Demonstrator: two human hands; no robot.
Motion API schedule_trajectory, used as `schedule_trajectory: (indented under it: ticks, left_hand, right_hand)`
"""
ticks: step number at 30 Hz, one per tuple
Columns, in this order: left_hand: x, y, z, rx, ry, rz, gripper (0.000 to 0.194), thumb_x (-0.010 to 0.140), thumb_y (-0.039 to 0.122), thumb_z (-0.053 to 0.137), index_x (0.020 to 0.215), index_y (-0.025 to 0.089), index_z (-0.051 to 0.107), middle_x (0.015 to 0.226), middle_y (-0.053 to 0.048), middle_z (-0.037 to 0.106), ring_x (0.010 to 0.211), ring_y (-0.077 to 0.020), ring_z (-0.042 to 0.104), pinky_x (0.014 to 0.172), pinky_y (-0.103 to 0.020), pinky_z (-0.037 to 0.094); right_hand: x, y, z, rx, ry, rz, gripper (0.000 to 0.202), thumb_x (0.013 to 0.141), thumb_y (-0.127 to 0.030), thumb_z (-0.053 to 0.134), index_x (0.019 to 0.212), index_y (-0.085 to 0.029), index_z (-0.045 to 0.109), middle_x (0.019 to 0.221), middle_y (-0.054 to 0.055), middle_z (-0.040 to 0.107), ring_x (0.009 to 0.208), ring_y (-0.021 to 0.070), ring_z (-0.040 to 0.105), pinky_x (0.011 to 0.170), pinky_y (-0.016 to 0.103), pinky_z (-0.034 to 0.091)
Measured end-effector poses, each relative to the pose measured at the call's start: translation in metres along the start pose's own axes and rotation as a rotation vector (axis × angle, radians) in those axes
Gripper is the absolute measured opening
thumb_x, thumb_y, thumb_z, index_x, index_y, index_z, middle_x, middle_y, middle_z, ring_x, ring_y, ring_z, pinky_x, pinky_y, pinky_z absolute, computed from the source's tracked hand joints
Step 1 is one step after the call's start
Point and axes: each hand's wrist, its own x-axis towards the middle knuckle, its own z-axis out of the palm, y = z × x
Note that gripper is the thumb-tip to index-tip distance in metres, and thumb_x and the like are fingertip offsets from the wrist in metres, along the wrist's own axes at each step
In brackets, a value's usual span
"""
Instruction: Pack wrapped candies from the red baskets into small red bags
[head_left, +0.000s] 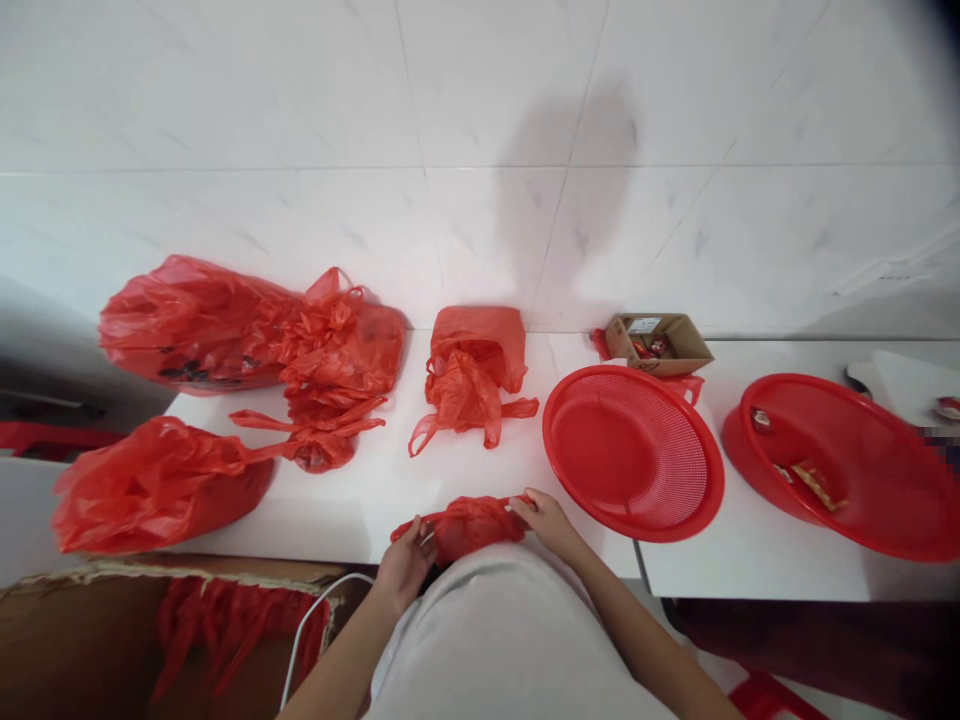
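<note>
A red plastic bag (476,527) is at the table's front edge, close against my shirt, and its lower part is hidden by my body. My left hand (407,565) grips the bag's left side with curled fingers. On the other side, my right hand (544,518) pinches the bag's right end between thumb and fingers. Just beyond lies a loose red bag (466,395) with its handles spread on the white table. A small knotted red bag (322,445) rests to the left of it.
Large filled red bags (195,320) stand at the back left, another (161,485) nearer. To the right are a red mesh basket (630,450), a small cardboard box (660,345) and a red basin (862,450) with wrapped items. A large carton (90,620) holding red bags stands below left.
</note>
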Motion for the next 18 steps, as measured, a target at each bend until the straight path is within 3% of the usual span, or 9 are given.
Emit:
schedule_trajectory:
  ticks: [5, 10, 13, 15, 18]
  left_hand:
    - [0.002, 0.012, -0.012, -0.023, -0.005, -0.057, 0.021, 0.089, 0.024, 0.054, 0.069, 0.018, 0.055, 0.086, -0.006, 0.069, 0.086, -0.0207, 0.071, 0.087, -0.036, 0.054]
    - [0.007, 0.024, -0.023, 0.009, -0.074, -0.033, 0.018, 0.089, 0.025, 0.055, 0.074, 0.017, 0.056, 0.103, -0.009, 0.07, 0.099, -0.0252, 0.069, 0.091, -0.041, 0.053]
    - [0.014, 0.031, -0.028, 0.168, -0.026, -0.065, 0.015, 0.088, 0.03, 0.057, 0.082, 0.016, 0.057, 0.11, -0.012, 0.067, 0.098, -0.0253, 0.069, 0.088, -0.04, 0.053]
    - [0.017, 0.039, -0.025, 0.336, 0.07, 0.053, 0.019, 0.087, 0.029, 0.057, 0.102, 0.018, 0.057, 0.119, -0.013, 0.063, 0.102, -0.0241, 0.067, 0.09, -0.041, 0.052]
    - [0.019, 0.051, -0.005, 0.734, 0.184, 0.562, 0.042, 0.085, 0.027, 0.055, 0.127, 0.023, 0.048, 0.139, -0.012, 0.049, 0.125, -0.0247, 0.052, 0.104, -0.044, 0.041]
  right_hand:
    - [0.004, 0.016, 0.018, 0.369, 0.129, 0.122, 0.037, 0.078, -0.056, 0.055, 0.068, -0.024, 0.039, 0.082, 0.006, 0.069, 0.08, 0.022, 0.068, 0.067, 0.035, 0.053]
    - [0.011, 0.017, 0.02, 0.37, 0.13, 0.113, 0.041, 0.075, -0.059, 0.059, 0.067, -0.023, 0.04, 0.083, 0.007, 0.07, 0.082, 0.0241, 0.069, 0.072, 0.039, 0.055]
    - [0.013, 0.021, 0.014, 0.329, 0.079, 0.054, 0.04, 0.076, -0.057, 0.058, 0.066, -0.023, 0.041, 0.076, 0.004, 0.068, 0.078, 0.0221, 0.067, 0.075, 0.037, 0.053]
    - [0.015, 0.023, 0.011, 0.276, 0.079, 0.033, 0.04, 0.076, -0.057, 0.058, 0.065, -0.022, 0.042, 0.07, 0.001, 0.064, 0.075, 0.0207, 0.064, 0.072, 0.035, 0.052]
    - [0.018, 0.021, 0.01, 0.217, 0.1, 0.025, 0.038, 0.074, -0.055, 0.059, 0.065, -0.022, 0.042, 0.065, -0.001, 0.059, 0.072, 0.0192, 0.06, 0.067, 0.032, 0.049]
